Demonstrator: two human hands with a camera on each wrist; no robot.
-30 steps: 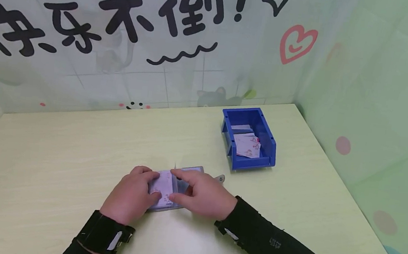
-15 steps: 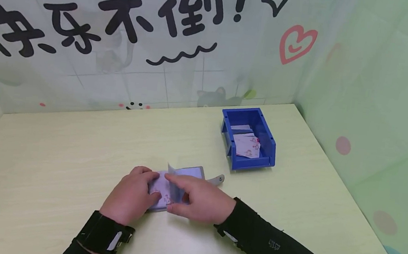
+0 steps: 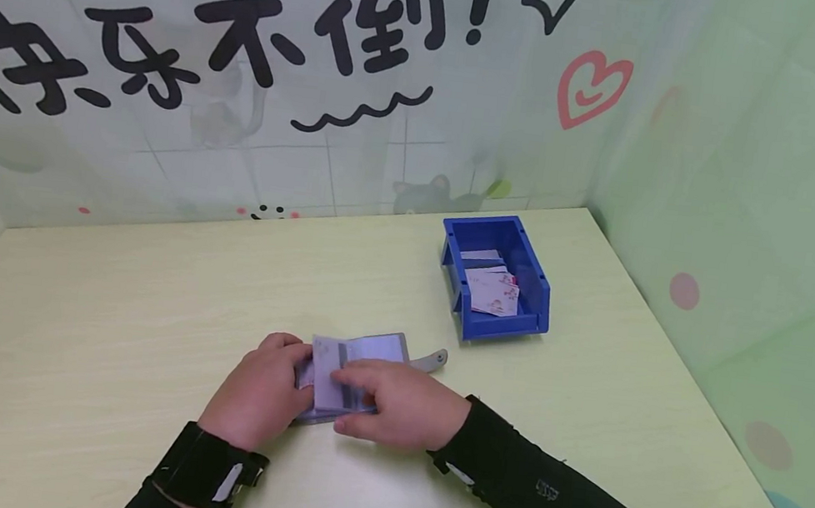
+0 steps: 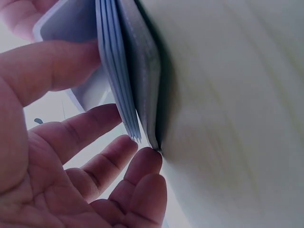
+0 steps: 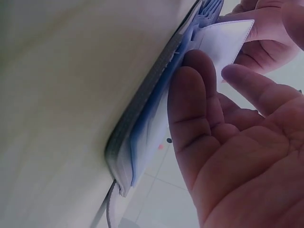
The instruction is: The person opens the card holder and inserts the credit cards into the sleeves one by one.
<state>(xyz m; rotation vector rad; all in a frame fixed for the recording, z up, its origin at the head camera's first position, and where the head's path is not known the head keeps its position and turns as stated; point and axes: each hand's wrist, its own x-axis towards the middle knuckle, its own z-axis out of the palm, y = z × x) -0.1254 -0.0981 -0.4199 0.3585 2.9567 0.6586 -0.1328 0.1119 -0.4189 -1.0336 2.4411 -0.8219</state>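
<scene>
A small card holder with clear sleeve pages lies spread on the table, a snap strap sticking out on its right. My left hand holds its left side; in the left wrist view the thumb presses the stacked pages while the fingers lie along their edge. One page is raised and leans left over that stack. My right hand reaches over the right half with extended fingers; in the right wrist view a fingertip is near the raised page, and contact is hard to tell.
A blue plastic bin stands behind and to the right, with several pink-patterned cards inside. The pale wooden table meets a printed white curtain at the back and a green one on the right.
A page at the holder's middle has risen upright and tipped over to the left, passing by my right fingers. My left hand has stayed in place.
</scene>
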